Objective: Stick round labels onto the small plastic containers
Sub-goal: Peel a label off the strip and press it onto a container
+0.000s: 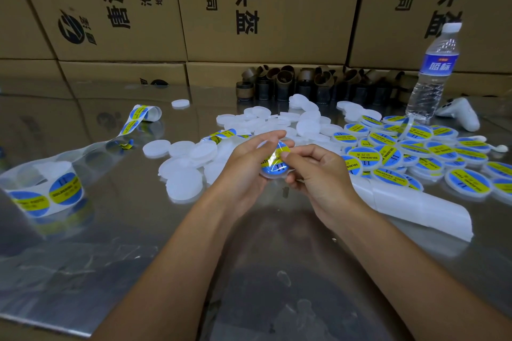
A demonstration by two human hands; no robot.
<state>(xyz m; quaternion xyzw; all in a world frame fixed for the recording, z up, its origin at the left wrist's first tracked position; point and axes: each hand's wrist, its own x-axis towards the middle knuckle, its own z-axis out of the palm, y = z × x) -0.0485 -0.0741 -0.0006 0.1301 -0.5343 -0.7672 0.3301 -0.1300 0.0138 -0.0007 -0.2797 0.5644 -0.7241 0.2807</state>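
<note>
Along the back, stacked cardboard cartons (116,8); beneath, one reflective table (138,243). At right, heaped labelled containers (415,158), uncountable; at centre, plain white ones (182,183). One water bottle (435,72). Over the table's middle, left hand (243,171) gripping one round white container (263,144); right hand (318,177) pinching one blue-and-yellow label (277,160) onto its face.

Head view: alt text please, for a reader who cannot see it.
The left hand and right hand hold a small round container over a shiny table, the right thumb on its blue-and-yellow label. Unlabelled white containers lie to its left, labelled containers to its right, a label strip far left.
</note>
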